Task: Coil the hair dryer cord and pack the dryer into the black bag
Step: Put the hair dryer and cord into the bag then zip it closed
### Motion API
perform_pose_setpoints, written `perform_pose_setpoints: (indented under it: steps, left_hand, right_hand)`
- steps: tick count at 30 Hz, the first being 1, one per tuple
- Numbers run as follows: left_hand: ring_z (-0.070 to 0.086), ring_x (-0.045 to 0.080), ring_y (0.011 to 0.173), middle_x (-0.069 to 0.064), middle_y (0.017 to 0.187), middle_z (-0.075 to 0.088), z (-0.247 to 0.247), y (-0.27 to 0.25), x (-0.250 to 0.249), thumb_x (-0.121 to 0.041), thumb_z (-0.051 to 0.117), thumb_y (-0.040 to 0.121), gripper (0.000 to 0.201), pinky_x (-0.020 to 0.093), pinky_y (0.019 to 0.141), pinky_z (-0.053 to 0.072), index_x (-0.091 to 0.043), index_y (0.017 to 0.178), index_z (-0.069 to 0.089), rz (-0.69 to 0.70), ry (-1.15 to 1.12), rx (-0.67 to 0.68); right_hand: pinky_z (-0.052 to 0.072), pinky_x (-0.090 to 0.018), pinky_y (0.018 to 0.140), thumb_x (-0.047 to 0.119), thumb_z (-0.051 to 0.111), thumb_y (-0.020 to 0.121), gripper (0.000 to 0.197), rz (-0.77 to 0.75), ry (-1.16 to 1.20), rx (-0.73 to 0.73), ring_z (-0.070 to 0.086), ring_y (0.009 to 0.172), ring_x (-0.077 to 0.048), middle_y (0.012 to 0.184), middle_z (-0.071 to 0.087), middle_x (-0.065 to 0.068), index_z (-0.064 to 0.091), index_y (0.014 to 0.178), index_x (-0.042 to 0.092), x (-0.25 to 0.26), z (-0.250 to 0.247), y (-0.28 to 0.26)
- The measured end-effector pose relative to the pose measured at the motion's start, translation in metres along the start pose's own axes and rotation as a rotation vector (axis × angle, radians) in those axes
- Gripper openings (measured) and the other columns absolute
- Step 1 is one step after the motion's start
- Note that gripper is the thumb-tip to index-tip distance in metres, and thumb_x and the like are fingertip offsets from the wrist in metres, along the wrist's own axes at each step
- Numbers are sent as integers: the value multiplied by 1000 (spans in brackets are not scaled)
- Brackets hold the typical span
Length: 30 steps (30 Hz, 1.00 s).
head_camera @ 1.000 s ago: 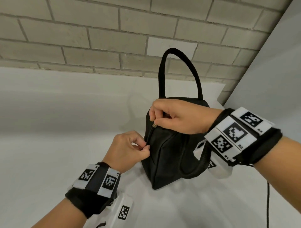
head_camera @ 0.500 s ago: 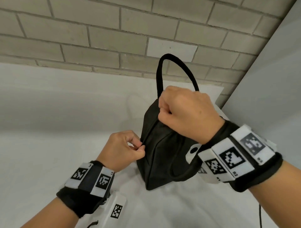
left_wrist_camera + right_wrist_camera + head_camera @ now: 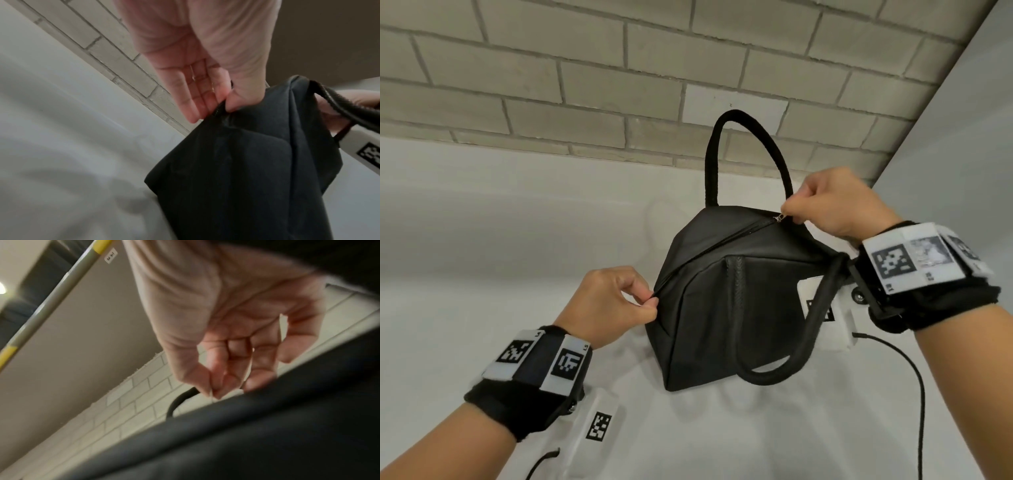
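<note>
The black bag [image 3: 736, 301] stands on the white table, its top zipper [image 3: 722, 245] drawn shut along its length. My left hand [image 3: 650, 301] pinches the fabric at the zipper's near-left end, which the left wrist view shows as a thumb-and-finger pinch [image 3: 223, 107] on the black bag [image 3: 246, 162]. My right hand [image 3: 789, 214] pinches the small metal zipper pull [image 3: 778, 218] at the far right end; in the right wrist view its fingertips [image 3: 213, 392] meet just above the bag [image 3: 267, 434]. One handle [image 3: 743, 154] stands upright, the other [image 3: 801, 335] hangs down the front. The dryer is hidden.
A brick wall [image 3: 585, 75] runs behind the white table [image 3: 482, 240]. A grey panel [image 3: 962, 154] closes off the right side. A thin black cable [image 3: 914, 383] trails over the table at the right, under my right forearm.
My right hand has drawn the zipper pull from the bag's near-left end across the top to the far right end, shutting the bag. My left hand kept its pinch on the left end.
</note>
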<state>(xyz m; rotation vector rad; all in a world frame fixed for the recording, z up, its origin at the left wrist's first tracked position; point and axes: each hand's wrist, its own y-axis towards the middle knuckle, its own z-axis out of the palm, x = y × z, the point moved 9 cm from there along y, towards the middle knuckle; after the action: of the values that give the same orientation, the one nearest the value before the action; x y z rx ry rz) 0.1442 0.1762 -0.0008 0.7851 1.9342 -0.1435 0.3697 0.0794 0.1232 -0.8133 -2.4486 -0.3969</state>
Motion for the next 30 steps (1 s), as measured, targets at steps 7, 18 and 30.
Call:
perform_pose_setpoints:
  steps: [7,18,30]
  left_hand:
    - [58,-3,63,-3,64,63,-2,14,4,-8,72,68,21,0,58,40,-16,54,59,-35,70,29]
    - [57,5,91,-15,91,57,-18,30,-37,-10,66,75,19,20,80,47,-27,80,57,66,51,-34]
    - [55,17,82,6,86,63,48,25,-137,-31,55,79,30,12,72,33,-11,95,69,594,451,122]
  right_hand:
    - [40,-24,63,15,65,74,17,105,173,21,56,71,-18,63,63,-8,57,60,9,-34,-2,12]
    - [48,-22,64,11,64,79,24,154,556,50,61,64,-12,74,65,-7,52,59,14,-55,0,1]
    - [43,-9,50,13,64,78,26,34,406,-71,52,61,-8,64,58,-3,55,54,14,-61,0,1]
